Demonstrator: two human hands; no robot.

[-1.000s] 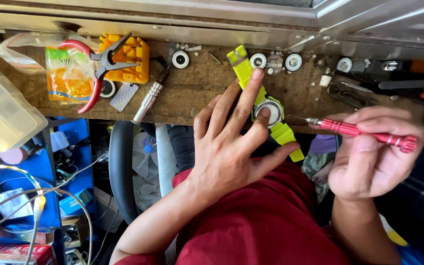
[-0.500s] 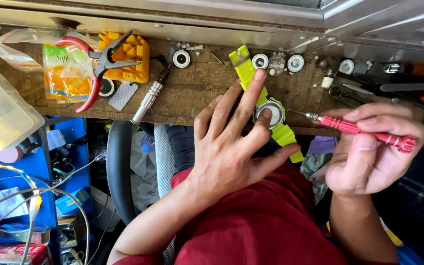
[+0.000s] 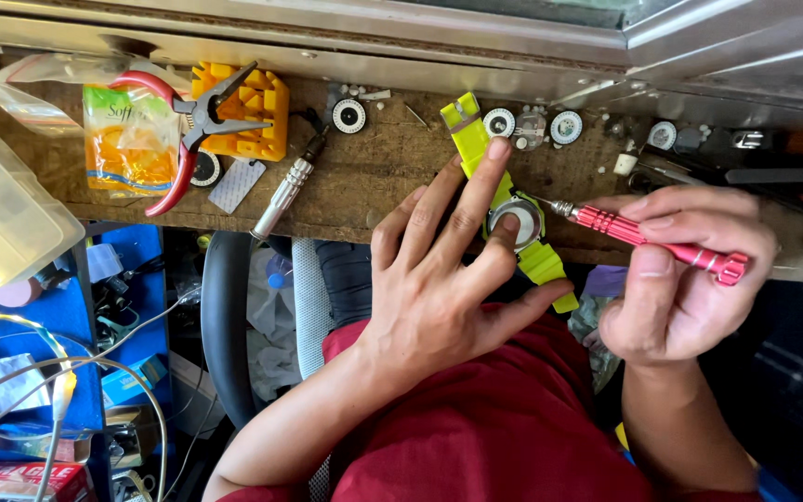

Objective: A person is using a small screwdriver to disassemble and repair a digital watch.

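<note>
Seen from above at a cluttered wooden workbench (image 3: 364, 191): left hand (image 3: 439, 279) spread flat, fingers apart, pinning a lime-green wristwatch (image 3: 513, 218) to the bench's near edge, index finger along the strap and another fingertip on the round metal case. Right hand (image 3: 685, 274), just right of the watch, clamped around a red precision screwdriver (image 3: 648, 237), its fine tip touching the case's right side. Watch lying case-back up, strap running diagonally from the far side of the bench down over the near edge.

Left of the watch, on the same bench: a silver pen-shaped tool (image 3: 285, 195), red-handled pliers (image 3: 192, 130) resting across a yellow plastic block (image 3: 253, 112), an orange-and-green packet (image 3: 127, 144), and a translucent plastic box (image 3: 2, 209) farthest left. Beyond the watch, near the bench's back rail: several small round watch parts (image 3: 532, 125). Below the watch: red clothing (image 3: 494, 428) on the person's lap.
</note>
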